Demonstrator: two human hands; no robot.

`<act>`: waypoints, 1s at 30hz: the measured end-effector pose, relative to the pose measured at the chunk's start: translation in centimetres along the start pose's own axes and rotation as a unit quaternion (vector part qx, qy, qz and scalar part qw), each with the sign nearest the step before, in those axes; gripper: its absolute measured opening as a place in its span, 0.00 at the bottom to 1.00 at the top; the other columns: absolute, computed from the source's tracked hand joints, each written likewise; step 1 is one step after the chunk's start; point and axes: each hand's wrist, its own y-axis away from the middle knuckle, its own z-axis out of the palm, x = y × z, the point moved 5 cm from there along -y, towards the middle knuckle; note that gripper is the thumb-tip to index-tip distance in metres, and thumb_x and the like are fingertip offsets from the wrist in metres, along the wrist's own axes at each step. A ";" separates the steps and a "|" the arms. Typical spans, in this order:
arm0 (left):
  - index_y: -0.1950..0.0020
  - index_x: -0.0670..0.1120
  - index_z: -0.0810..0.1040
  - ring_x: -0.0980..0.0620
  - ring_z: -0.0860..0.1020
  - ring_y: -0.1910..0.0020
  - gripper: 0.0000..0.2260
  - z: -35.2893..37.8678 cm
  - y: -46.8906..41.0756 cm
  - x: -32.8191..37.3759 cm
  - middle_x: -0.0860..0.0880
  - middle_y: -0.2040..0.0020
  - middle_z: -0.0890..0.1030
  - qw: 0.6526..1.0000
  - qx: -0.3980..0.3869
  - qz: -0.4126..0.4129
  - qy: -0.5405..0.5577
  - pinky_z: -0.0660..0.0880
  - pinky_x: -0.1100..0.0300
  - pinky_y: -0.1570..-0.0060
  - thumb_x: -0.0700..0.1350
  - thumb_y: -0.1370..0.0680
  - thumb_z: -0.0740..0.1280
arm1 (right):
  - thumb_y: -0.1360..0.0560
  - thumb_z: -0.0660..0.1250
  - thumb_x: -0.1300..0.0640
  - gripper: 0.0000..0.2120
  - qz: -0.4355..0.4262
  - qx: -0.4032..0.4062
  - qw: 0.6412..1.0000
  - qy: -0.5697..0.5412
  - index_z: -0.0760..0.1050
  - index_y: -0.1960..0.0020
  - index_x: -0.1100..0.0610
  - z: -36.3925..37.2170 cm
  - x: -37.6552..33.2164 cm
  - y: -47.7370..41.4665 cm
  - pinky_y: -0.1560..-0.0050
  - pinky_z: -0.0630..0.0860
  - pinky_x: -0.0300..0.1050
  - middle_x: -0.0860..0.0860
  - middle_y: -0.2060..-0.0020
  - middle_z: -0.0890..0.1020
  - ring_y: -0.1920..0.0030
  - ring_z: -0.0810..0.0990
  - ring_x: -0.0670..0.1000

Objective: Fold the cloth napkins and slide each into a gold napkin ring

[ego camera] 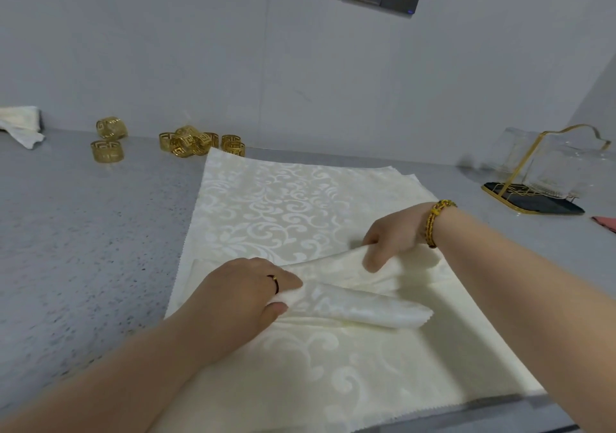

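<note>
Spread from the worktop's near edge, the cream napkin is getting folded, the left hand pinching the left end of its rolled fold, which is lying left to right, the right hand gripping the raised flap just beyond, and the gold napkin rings sitting well apart at the far edge, leftward.

napkin: cream woven cloth, soft sheen, glossier scroll pattern | counter under napkin: grey speckled, matt, stone-like | napkin rings beyond napkin's far left corner: gold metal, glossy, pierced fretwork
</note>
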 end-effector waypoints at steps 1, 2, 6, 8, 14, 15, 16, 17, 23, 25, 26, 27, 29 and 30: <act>0.49 0.59 0.81 0.62 0.79 0.53 0.24 0.1 -0.1 0.2 0.63 0.52 0.80 1.000 -0.017 0.005 -0.006 0.72 0.70 0.52 0.57 0.32 0.49 | 0.28 0.66 0.51 0.06 -0.007 0.018 1.000 -0.012 0.74 0.63 0.47 -0.3 0.2 0.2 0.59 0.71 0.39 0.45 0.65 0.77 0.63 0.75 0.48; 0.54 0.59 0.83 0.63 0.80 0.60 0.19 -0.1 -0.2 0.4 0.64 0.58 0.81 1.000 -0.009 0.018 -0.018 0.73 0.72 0.58 0.54 0.32 0.52 | 0.28 0.66 0.51 0.07 -0.014 0.035 0.999 -0.019 0.74 0.65 0.47 -0.7 0.2 0.6 0.62 0.70 0.38 0.44 0.67 0.76 0.64 0.74 0.47; 0.59 0.58 0.84 0.62 0.78 0.66 0.17 -0.3 -0.1 0.7 0.63 0.65 0.80 0.997 0.014 0.062 -0.050 0.68 0.73 0.57 0.52 0.31 0.55 | 0.29 0.68 0.52 0.06 -0.036 0.099 0.994 -0.002 0.75 0.64 0.46 -2.5 -1.5 2.1 0.58 0.69 0.38 0.41 0.65 0.76 0.60 0.74 0.45; 0.59 0.56 0.84 0.61 0.76 0.61 0.16 -0.3 -0.1 0.8 0.61 0.63 0.81 0.996 0.029 0.059 -0.059 0.64 0.66 0.50 0.52 0.31 0.56 | 0.29 0.68 0.52 0.01 -0.045 0.146 0.987 0.050 0.76 0.59 0.47 -3.5 -3.5 3.7 0.57 0.70 0.38 0.41 0.63 0.76 0.57 0.74 0.45; 0.59 0.59 0.83 0.60 0.65 0.58 0.15 -1.2 0.1 0.0 0.59 0.63 0.75 0.995 0.096 0.018 -0.033 0.54 0.70 0.58 0.58 0.32 0.57 | 0.27 0.62 0.61 0.06 -0.057 0.269 0.915 0.294 0.72 0.62 0.59 -3.5 -12.0 6.1 0.66 0.65 0.38 0.50 0.66 0.74 0.65 0.74 0.52; 0.58 0.59 0.83 0.61 0.65 0.59 0.16 -1.4 0.2 -0.1 0.61 0.64 0.72 0.996 0.091 0.007 -0.024 0.53 0.71 0.59 0.60 0.33 0.57 | 0.26 0.59 0.63 0.10 -0.052 0.296 0.895 0.331 0.66 0.66 0.58 -2.9 -13.2 6.1 0.62 0.65 0.39 0.49 0.70 0.70 0.69 0.69 0.51; 0.56 0.59 0.83 0.62 0.65 0.60 0.19 -1.7 0.3 -0.4 0.63 0.64 0.70 0.996 0.092 -0.005 -0.005 0.54 0.73 0.57 0.62 0.34 0.55 | 0.25 0.57 0.64 0.13 -0.051 0.315 0.877 0.359 0.61 0.68 0.57 -2.1 -14.1 6.0 0.56 0.64 0.41 0.48 0.71 0.67 0.71 0.64 0.48; 0.54 0.58 0.83 0.63 0.66 0.59 0.23 -1.8 0.5 -0.9 0.64 0.64 0.69 0.996 0.088 -0.022 0.019 0.57 0.73 0.53 0.64 0.35 0.53 | 0.25 0.55 0.65 0.14 -0.056 0.330 0.865 0.375 0.59 0.68 0.56 -1.3 -14.7 5.9 0.50 0.62 0.44 0.48 0.71 0.65 0.71 0.61 0.47; 0.47 0.57 0.81 0.67 0.65 0.44 0.13 -1.8 2.6 -2.5 0.71 0.49 0.66 0.995 0.045 -0.058 0.070 0.53 0.81 0.45 0.58 0.26 0.62 | 0.25 0.54 0.65 0.14 -0.011 0.354 0.859 0.370 0.60 0.68 0.56 0.2 -11.0 4.3 0.29 0.47 0.57 0.49 0.65 0.74 0.47 0.74 0.53; 0.46 0.57 0.80 0.65 0.60 0.38 0.09 -1.5 2.8 -2.6 0.70 0.43 0.64 0.993 0.033 -0.076 0.079 0.52 0.80 0.44 0.54 0.23 0.63 | 0.24 0.53 0.65 0.11 0.008 0.345 0.873 0.344 0.70 0.62 0.57 0.3 -8.5 3.8 0.29 0.41 0.60 0.49 0.64 0.75 0.43 0.73 0.55; 0.46 0.57 0.80 0.64 0.60 0.37 0.09 -1.3 2.8 -2.7 0.69 0.42 0.64 0.993 0.030 -0.082 0.080 0.52 0.78 0.43 0.52 0.22 0.62 | 0.24 0.53 0.63 0.11 0.009 0.335 0.885 0.323 0.74 0.55 0.56 0.5 -7.3 3.4 0.29 0.39 0.60 0.50 0.60 0.78 0.41 0.72 0.54; 0.47 0.58 0.80 0.62 0.61 0.36 0.09 -1.3 2.7 -2.5 0.69 0.42 0.65 0.992 0.033 -0.085 0.088 0.51 0.75 0.41 0.52 0.22 0.61 | 0.23 0.53 0.61 0.13 0.007 0.319 0.901 0.294 0.75 0.48 0.55 0.8 -6.1 3.1 0.29 0.37 0.60 0.50 0.56 0.79 0.41 0.71 0.53; 0.52 0.63 0.77 0.61 0.61 0.35 0.07 -1.2 2.7 -2.4 0.71 0.43 0.65 0.991 0.027 -0.090 0.093 0.50 0.73 0.39 0.52 0.22 0.61 | 0.23 0.53 0.58 0.14 -0.003 0.291 0.933 0.212 0.74 0.42 0.53 1.3 -4.1 2.4 0.29 0.37 0.58 0.49 0.54 0.78 0.40 0.70 0.53; 0.56 0.66 0.73 0.62 0.61 0.36 0.08 -1.2 2.7 -2.3 0.72 0.45 0.64 0.991 0.029 -0.089 0.092 0.49 0.76 0.39 0.52 0.23 0.62 | 0.23 0.53 0.57 0.14 -0.010 0.288 0.942 0.173 0.72 0.41 0.53 1.6 -3.4 2.3 0.29 0.39 0.57 0.50 0.52 0.77 0.38 0.69 0.53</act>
